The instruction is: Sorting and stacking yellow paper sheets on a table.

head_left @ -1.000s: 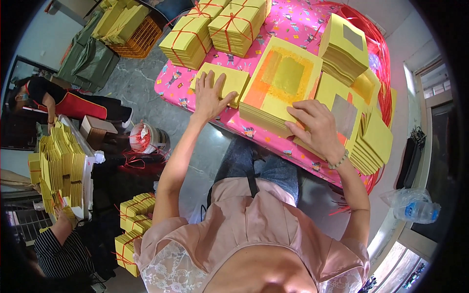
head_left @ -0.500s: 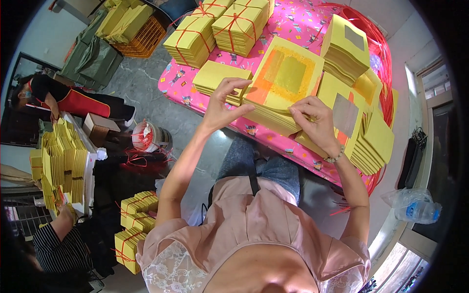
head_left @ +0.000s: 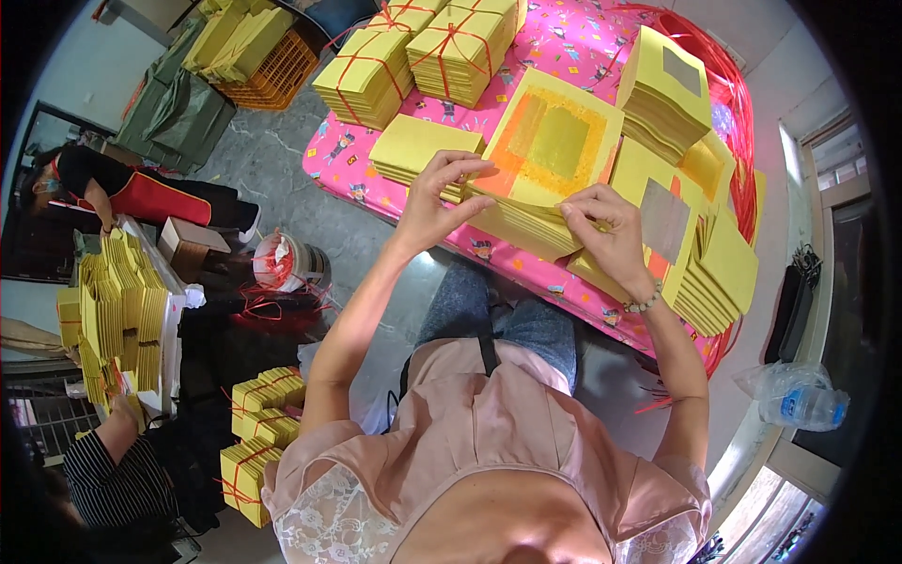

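In front of me stands a stack of yellow paper (head_left: 526, 227), its top sheet (head_left: 561, 141) printed with an orange patch and a gold rectangle. My left hand (head_left: 435, 202) is at the stack's left corner, fingers forward and thumb apart, holding nothing. At the near right corner, my right hand (head_left: 606, 230) is closed, thumb and fingers pinching the edge of the top sheet. Its fingertips partly hide that edge. A lower pile of plain yellow paper (head_left: 427, 146) lies just beyond my left hand. Right of my right hand is paper with a silver rectangle (head_left: 664, 216).
Bundles tied with red string (head_left: 362, 75) stand at the table's far left on a pink patterned cloth (head_left: 329, 155). Red strands (head_left: 742, 122) hang along the right side. Two people work at a paper-laden table (head_left: 169, 348) on the left. A bucket (head_left: 305, 263) stands on the floor.
Both hands stay at the same corners of the stack, with only a slight shift of the fingers. The right hand keeps its pinch on the sheet edge.
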`<state>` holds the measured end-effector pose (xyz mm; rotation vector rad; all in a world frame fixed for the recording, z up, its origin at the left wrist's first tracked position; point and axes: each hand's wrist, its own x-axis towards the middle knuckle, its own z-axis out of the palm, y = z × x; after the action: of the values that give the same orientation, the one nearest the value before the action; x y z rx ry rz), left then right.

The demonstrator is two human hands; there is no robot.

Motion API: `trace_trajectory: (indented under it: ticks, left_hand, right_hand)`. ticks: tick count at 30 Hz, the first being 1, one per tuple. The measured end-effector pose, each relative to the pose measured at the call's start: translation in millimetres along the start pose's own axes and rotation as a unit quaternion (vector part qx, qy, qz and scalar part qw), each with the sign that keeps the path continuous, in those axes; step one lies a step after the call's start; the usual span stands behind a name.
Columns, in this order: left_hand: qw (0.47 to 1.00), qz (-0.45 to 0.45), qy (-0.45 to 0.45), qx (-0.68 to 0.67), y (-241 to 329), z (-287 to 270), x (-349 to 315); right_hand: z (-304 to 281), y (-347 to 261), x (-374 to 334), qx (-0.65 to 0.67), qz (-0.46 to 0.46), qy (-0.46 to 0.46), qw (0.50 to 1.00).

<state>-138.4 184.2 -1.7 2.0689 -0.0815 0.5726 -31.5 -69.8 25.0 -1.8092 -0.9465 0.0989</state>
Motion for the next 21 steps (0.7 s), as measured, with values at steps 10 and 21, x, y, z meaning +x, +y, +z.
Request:
trace_trajectory:
  ticks: [10, 21]
  left_hand:
    - [1.0, -0.003, -0.006, 0.005, 1.3, -0.9, -0.5]
    - [0.992, 0.082, -0.014, 0.097, 18.8, -3.9, 18.9]
  right_hand:
    - [1.1, 0.0, -0.5, 0.022, 0.034, 0.0, 0.999]
    - [0.3, 2.7, -1.2, 0.025, 0.028, 0.008, 0.999]
